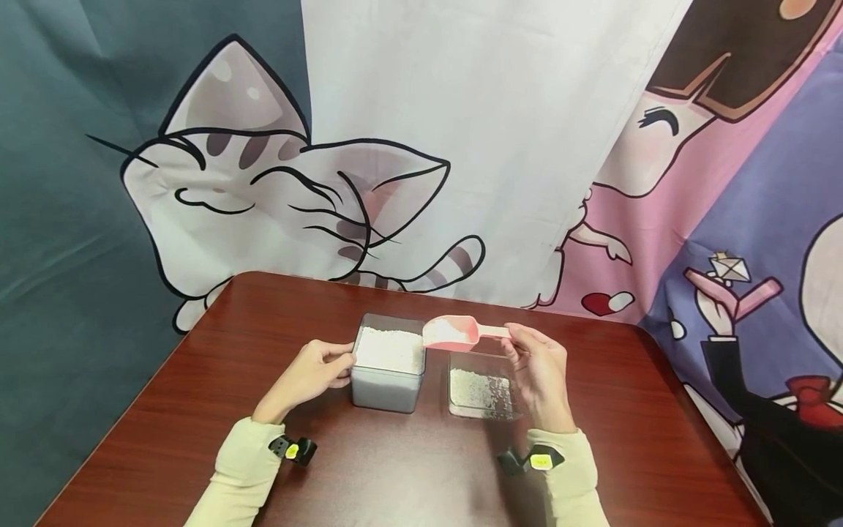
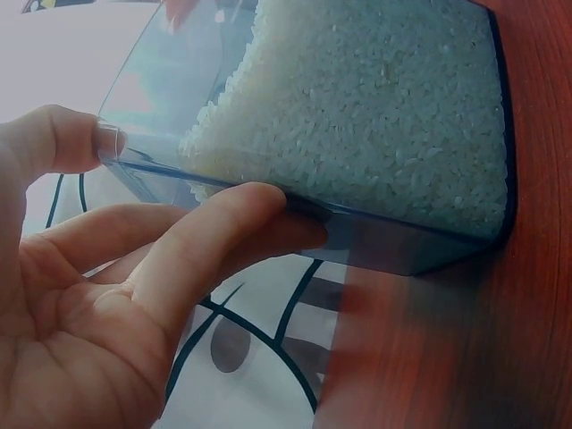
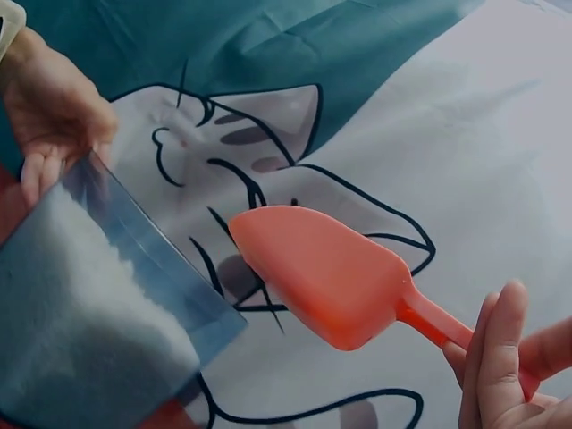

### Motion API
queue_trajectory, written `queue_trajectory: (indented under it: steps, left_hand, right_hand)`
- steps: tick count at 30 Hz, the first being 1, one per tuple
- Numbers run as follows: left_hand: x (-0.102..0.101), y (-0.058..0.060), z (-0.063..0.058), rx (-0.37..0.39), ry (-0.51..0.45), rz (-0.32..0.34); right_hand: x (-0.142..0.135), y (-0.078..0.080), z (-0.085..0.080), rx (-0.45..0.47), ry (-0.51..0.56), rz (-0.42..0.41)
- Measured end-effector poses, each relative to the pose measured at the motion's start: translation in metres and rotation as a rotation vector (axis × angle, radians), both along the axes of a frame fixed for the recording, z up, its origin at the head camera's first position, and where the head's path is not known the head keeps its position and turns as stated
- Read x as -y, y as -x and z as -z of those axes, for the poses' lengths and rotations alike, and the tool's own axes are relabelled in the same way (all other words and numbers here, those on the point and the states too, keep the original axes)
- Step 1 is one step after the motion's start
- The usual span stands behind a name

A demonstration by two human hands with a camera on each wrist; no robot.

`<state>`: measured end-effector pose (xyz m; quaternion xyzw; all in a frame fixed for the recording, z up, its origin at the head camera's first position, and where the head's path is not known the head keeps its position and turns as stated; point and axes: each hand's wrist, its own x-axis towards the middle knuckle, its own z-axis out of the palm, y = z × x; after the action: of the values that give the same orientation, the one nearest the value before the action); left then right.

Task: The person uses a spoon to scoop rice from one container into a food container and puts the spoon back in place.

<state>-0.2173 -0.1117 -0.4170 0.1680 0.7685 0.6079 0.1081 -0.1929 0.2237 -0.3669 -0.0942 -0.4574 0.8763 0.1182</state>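
A clear, blue-grey tinted rice container (image 1: 387, 388) stands on the table, with white rice (image 2: 384, 107) heaped inside it. My left hand (image 1: 323, 372) grips its left side, thumb at the rim corner and fingers against the outer wall in the left wrist view. My right hand (image 1: 541, 369) holds a pink scoop (image 1: 454, 335) by its handle. White rice lies in the scoop, which is raised near the container's right rim. In the right wrist view only the underside of the scoop (image 3: 322, 273) shows. Below the right hand is a second clear container (image 1: 481, 395) with a thin layer of rice.
The reddish-brown wooden table (image 1: 408, 476) has rounded far corners. Behind it hangs a cloth backdrop (image 1: 500, 146) printed with a cartoon cat and figures. Both wrists carry black straps, the left strap (image 1: 293, 449) and the right strap (image 1: 540, 461).
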Motion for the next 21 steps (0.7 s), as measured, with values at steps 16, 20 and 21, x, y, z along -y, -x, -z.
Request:
queue_trajectory:
  steps: [16,20,21]
  left_hand:
    - [0.001,-0.001,-0.001,0.02,-0.016,-0.002]
    - [0.001,-0.001,-0.002,0.015,-0.01,-0.012]
    - [0.001,-0.001,-0.002,0.015,-0.009,-0.014]
  right_hand:
    - [-0.067,-0.016,0.009,0.029,0.015,0.001]
    - [-0.081,-0.016,0.01,0.03,0.03,-0.019]
    - [-0.085,-0.016,0.011,0.031,0.031,-0.029]
